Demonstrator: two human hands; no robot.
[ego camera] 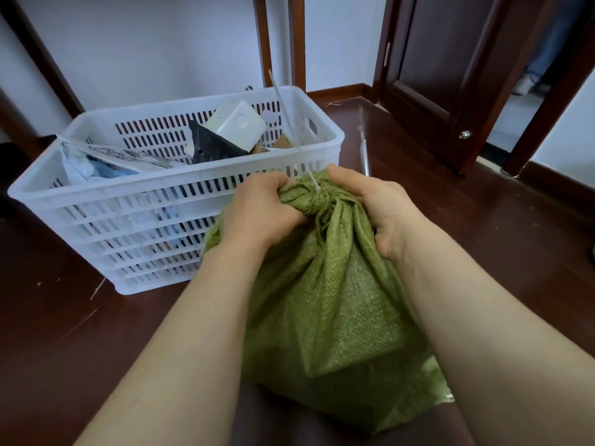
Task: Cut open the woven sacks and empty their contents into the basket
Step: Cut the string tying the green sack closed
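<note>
A green woven sack stands full on the dark wooden floor in front of me. Its neck is bunched and tied with a white zip tie whose long tail sticks up and away. My left hand grips the gathered cloth on the left of the neck. On the right side of the neck my right hand grips the fabric. A white slotted plastic basket stands just behind and left of the sack, holding a white box, a black packet, brown cardboard and plastic-wrapped parcels.
A thin metal tool lies on the floor right of the basket, beyond the sack. A dark wooden door stands open at the back right. White walls and wooden frame posts lie behind the basket.
</note>
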